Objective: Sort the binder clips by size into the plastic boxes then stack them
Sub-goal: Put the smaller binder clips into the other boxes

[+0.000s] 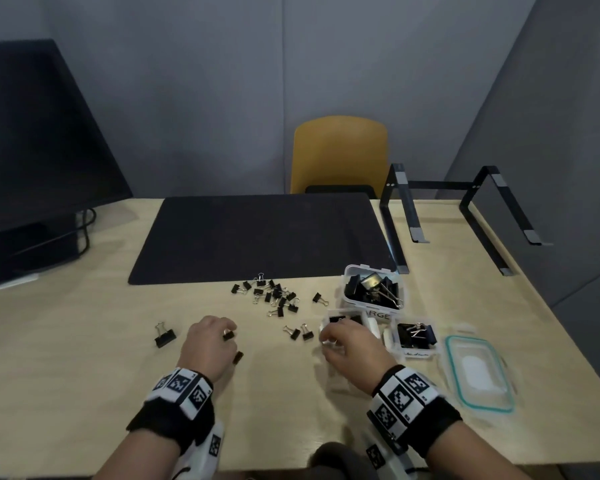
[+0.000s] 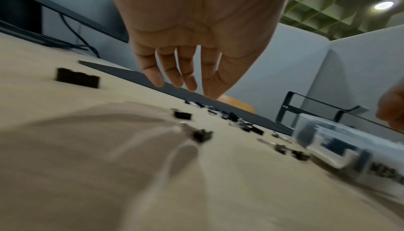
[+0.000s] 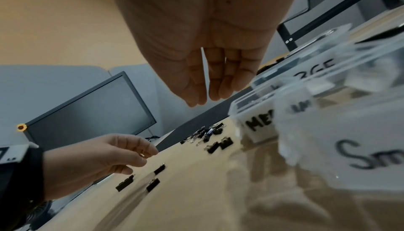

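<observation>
Two small binder clips (image 1: 233, 346) sit at your left hand (image 1: 208, 344), one by its fingertips, one beside the thumb; its fingers hang loose, holding nothing. Your right hand (image 1: 352, 348), fingers relaxed and empty, hovers over the small box (image 3: 341, 148). Beyond your left hand lies the loose clip pile (image 1: 274, 296), right of it the large box (image 1: 373, 289).

An office is shown by a desk (image 1: 84, 341) with a screen (image 1: 39, 133), a chair (image 1: 340, 150), grey walls (image 1: 222, 81) and a laptop stand (image 1: 465, 202).
</observation>
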